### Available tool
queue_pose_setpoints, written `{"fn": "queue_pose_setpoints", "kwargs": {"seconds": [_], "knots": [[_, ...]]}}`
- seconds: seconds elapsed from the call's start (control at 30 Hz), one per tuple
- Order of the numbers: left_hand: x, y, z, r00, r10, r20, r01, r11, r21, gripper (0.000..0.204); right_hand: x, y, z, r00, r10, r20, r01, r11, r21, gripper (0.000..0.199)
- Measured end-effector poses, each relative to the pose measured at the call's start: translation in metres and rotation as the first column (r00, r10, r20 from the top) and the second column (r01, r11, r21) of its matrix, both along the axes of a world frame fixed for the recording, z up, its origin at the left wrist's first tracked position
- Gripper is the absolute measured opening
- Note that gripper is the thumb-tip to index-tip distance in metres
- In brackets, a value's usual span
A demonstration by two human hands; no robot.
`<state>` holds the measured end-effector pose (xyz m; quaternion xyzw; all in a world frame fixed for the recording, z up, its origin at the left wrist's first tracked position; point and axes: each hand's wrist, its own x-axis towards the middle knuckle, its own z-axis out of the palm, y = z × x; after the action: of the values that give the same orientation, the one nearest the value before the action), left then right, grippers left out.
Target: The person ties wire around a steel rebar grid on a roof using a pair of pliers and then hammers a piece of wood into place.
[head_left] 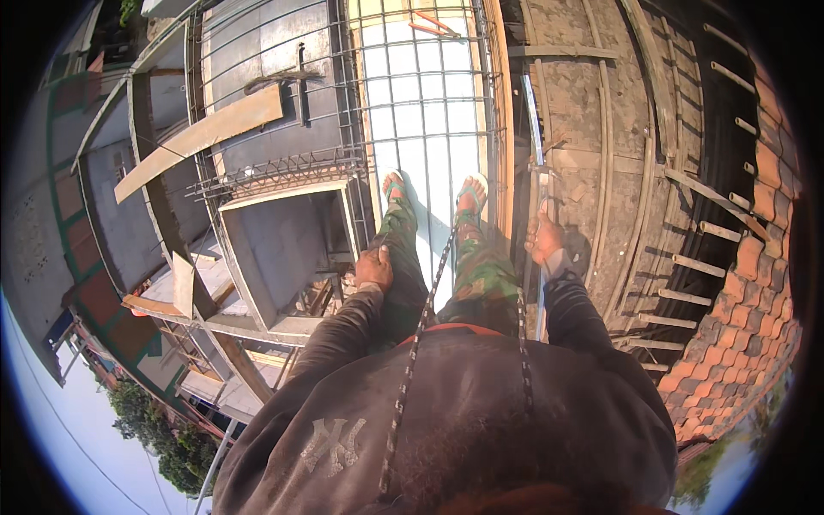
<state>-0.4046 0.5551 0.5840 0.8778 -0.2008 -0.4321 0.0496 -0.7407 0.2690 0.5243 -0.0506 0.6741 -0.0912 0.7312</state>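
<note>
My right hand is closed round the handle of what looks like a hammer, its head pointing away from me. It is held out to the right of my leg, above the edge of a brown boarded surface. My left hand hangs by my left thigh with its fingers curled in. Whether anything is inside it is hidden. Between and beyond my feet a grid of steel rebar runs over a bright, pale formwork panel. Orange-handled pincers lie on the far bars.
I stand in sandals on the narrow panel. To the left, an open box-shaped formwork recess drops down beside a loose plank and a rebar cage. Wooden battens and a tiled roof lie to the right.
</note>
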Motion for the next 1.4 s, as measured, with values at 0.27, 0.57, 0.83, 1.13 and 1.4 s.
{"fn": "queue_pose_setpoints", "kwargs": {"seconds": [0.27,0.57,0.83,1.13,1.4], "knots": [[-0.002,0.000,-0.072,0.968,-0.245,-0.051,0.250,0.949,0.191,0.045,0.186,0.009,-0.119,0.997,0.069,0.030,-0.070,0.997,0.044,0.042],[0.029,0.000,-0.078,0.942,-0.315,-0.112,0.334,0.903,0.272,0.040,0.273,-0.033,-0.222,0.980,-0.160,-0.121,0.152,0.985,-0.077,0.041],[0.033,0.002,-0.093,0.947,-0.258,-0.190,0.305,0.906,0.292,0.036,0.374,-0.038,-0.313,0.722,-0.395,-0.568,0.127,0.883,-0.453,0.055],[0.036,-0.018,-0.083,0.967,-0.083,-0.241,0.162,0.932,0.325,0.036,0.346,-0.027,-0.300,0.994,-0.057,-0.096,0.050,0.996,-0.068,0.043],[0.033,0.005,-0.093,0.947,-0.269,-0.178,0.308,0.917,0.252,0.036,0.365,0.002,-0.320,0.983,0.177,-0.040,-0.170,0.975,0.144,0.036]]}}
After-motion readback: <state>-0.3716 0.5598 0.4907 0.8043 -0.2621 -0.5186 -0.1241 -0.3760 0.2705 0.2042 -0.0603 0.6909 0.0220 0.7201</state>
